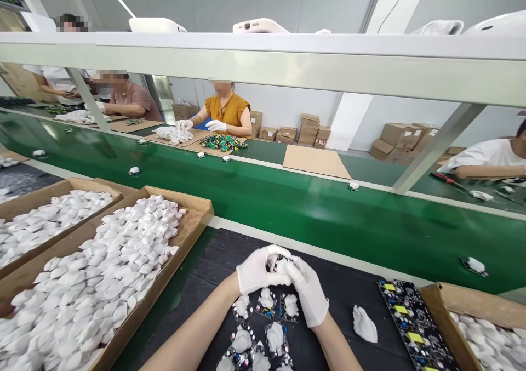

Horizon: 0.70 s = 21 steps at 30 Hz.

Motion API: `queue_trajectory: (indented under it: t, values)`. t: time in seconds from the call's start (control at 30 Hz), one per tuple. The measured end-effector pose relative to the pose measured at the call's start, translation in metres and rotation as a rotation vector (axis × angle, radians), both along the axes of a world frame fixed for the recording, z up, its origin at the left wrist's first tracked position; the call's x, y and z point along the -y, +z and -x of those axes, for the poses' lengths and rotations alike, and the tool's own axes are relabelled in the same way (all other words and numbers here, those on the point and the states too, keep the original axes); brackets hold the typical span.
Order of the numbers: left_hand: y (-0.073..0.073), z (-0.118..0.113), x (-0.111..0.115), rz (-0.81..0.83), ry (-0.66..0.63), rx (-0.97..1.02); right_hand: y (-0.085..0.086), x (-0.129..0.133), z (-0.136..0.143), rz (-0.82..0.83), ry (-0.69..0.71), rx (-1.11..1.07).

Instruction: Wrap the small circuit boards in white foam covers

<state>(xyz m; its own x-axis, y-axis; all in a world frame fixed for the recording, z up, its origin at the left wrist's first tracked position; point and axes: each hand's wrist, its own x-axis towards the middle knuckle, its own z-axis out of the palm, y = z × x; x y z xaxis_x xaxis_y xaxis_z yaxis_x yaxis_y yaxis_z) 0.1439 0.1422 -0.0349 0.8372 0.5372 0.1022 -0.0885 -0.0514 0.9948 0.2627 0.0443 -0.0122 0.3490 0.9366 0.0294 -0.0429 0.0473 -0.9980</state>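
Note:
My left hand (257,271) and my right hand (307,291), both in white gloves, meet above the black work mat (222,250). Between them is a small circuit board (276,261) with a soft white lump (283,266) on it. The left fingers wrap round the board from the left; the right fingers close on the lump and board from the right, hiding part of both. Just below lie several small boards topped with white putty-like lumps, among them one board (291,306) near my right wrist. A loose white piece (364,324) rests right of my right forearm.
Cardboard trays of white pieces stand at left (164,272) and right (464,327). A long board panel (411,321) lies beside the right tray. Beyond the mat runs a green conveyor (255,190) carrying boards, under a white shelf (263,53). Co-workers sit across.

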Motion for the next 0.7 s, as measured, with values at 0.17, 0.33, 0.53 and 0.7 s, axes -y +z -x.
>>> queue_trajectory:
  t: [0.17, 0.33, 0.53, 0.7]
  values:
    - [-0.01, -0.002, -0.001, -0.055, 0.02, -0.004, -0.006, -0.003, -0.002, 0.034, 0.021, 0.005]
    - [-0.01, -0.002, -0.001, -0.048, 0.033, -0.024, -0.001, -0.002, -0.001, 0.029, 0.03, 0.038]
    - [-0.006, -0.002, -0.001, -0.103, 0.034, -0.038, 0.002, -0.001, 0.001, 0.054, 0.032, 0.1]
    - [0.0, -0.001, 0.001, -0.156, 0.073, -0.083, -0.008, -0.003, -0.007, 0.066, -0.123, 0.316]
